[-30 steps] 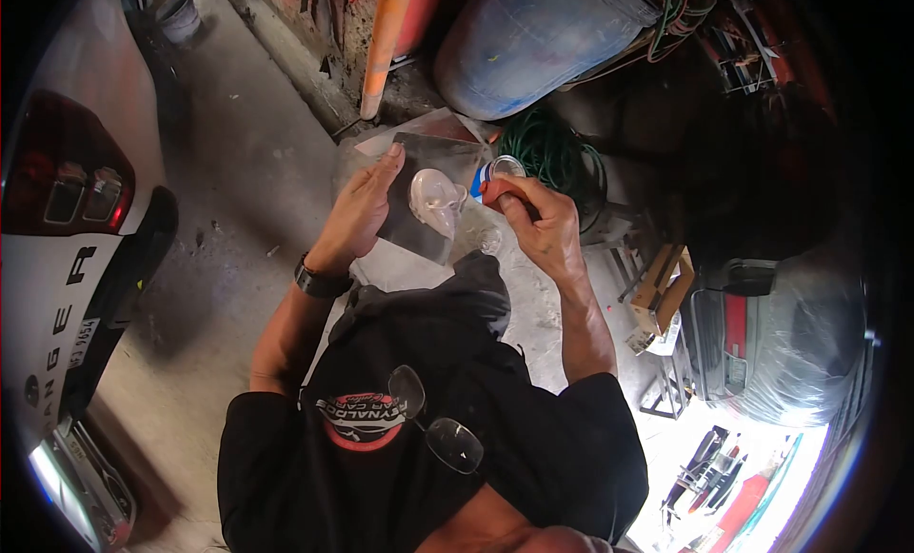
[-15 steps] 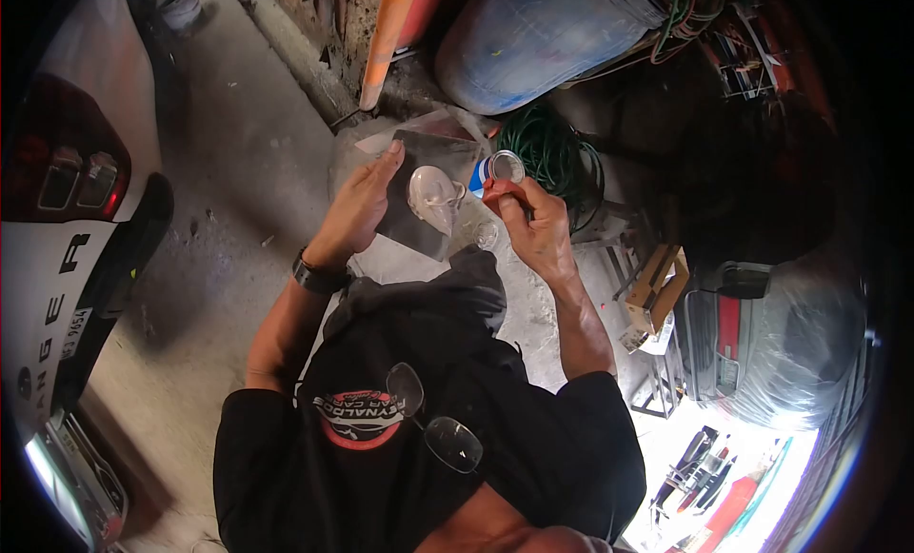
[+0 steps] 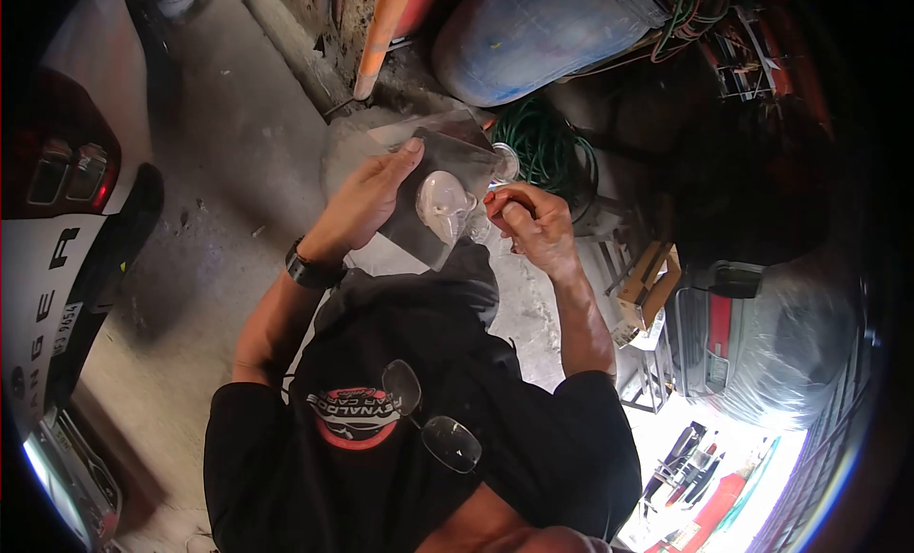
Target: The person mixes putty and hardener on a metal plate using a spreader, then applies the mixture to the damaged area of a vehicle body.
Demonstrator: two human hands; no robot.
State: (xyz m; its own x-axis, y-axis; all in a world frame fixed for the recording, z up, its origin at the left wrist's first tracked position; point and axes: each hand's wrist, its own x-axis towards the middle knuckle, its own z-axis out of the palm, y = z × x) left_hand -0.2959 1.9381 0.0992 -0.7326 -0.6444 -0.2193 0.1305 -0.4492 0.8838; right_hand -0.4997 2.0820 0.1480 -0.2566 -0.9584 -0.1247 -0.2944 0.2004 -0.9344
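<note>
My left hand (image 3: 373,199) is closed on the edge of a flat, dark grey plate (image 3: 409,237), its thumb on top. On the plate lies a smooth, pale pinkish-beige mound of paste (image 3: 443,196) with a trailing end toward me. My right hand (image 3: 538,227) is closed around a small red object (image 3: 493,207), mostly hidden by the fingers, so its kind cannot be made out. It is just right of the paste. Behind the plate's right edge, a metal can (image 3: 506,163) shows partly.
A white vehicle with a tail light (image 3: 71,177) stands at the left. A coiled green hose (image 3: 543,153) and a large blue drum (image 3: 533,39) are at the back. A cardboard box (image 3: 649,285) sits at the right, near a plastic-covered item (image 3: 785,339).
The plate with the paste has shifted slightly right and turned, covering more of the can. My right hand has moved down, away from the can, with the red object in it.
</note>
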